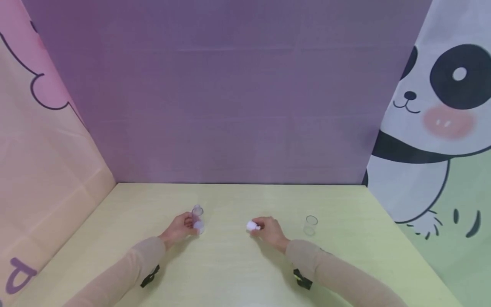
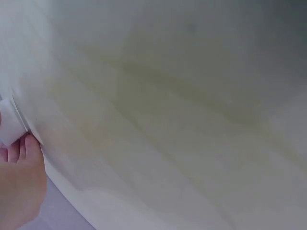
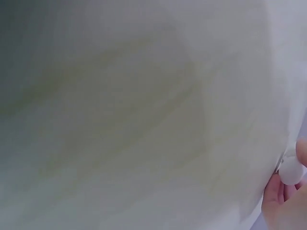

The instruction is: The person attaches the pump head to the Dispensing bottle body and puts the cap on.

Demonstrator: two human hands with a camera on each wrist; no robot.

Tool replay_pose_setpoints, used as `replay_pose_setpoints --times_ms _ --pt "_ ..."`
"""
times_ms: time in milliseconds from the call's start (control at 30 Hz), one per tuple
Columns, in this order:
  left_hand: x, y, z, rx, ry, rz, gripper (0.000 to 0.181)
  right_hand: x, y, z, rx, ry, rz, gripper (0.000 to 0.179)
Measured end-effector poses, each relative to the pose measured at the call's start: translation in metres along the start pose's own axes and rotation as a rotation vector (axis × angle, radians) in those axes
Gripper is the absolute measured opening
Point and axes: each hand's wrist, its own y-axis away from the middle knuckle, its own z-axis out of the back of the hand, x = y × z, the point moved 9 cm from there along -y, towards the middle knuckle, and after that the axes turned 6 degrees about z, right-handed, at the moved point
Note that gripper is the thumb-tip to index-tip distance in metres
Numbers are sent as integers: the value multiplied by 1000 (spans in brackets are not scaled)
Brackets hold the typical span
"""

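Observation:
On the left of the table, my left hand (image 1: 181,227) grips a small clear bottle-like container (image 1: 197,218) around its side. It stands about upright, with a narrower top and a pale, whitish lower part. In the left wrist view, the left hand (image 2: 24,179) shows at the edge, beside the pale container (image 2: 10,122). Nearer the middle, my right hand (image 1: 271,231) pinches a small white piece (image 1: 252,226) between thumb and fingers. The right wrist view shows that white piece (image 3: 291,170) with a rounded face; its exact kind is unclear.
To the right of my right hand stands a clear, open-topped cylindrical cup (image 1: 310,226). The pale wooden table (image 1: 230,273) ends at a purple cloth wall (image 1: 238,94) behind. Printed cloths flank it, with a panda (image 1: 414,183) on the right one.

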Motion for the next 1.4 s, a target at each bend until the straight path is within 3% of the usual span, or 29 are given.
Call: replay_pose_setpoints --times_ms 467,767,1067,1400 --pt "0 0 4 35 -37 26 44 -3 -3 6 27 -66 -9 26" --pt "0 -1 2 64 -49 36 42 1 -1 15 53 -37 -6 30" --pt "-27 4 5 95 -77 -111 43 6 -3 35 12 -129 -114 29" --pt "-44 9 -6 174 -37 -141 45 11 -2 53 11 -198 -140 32"
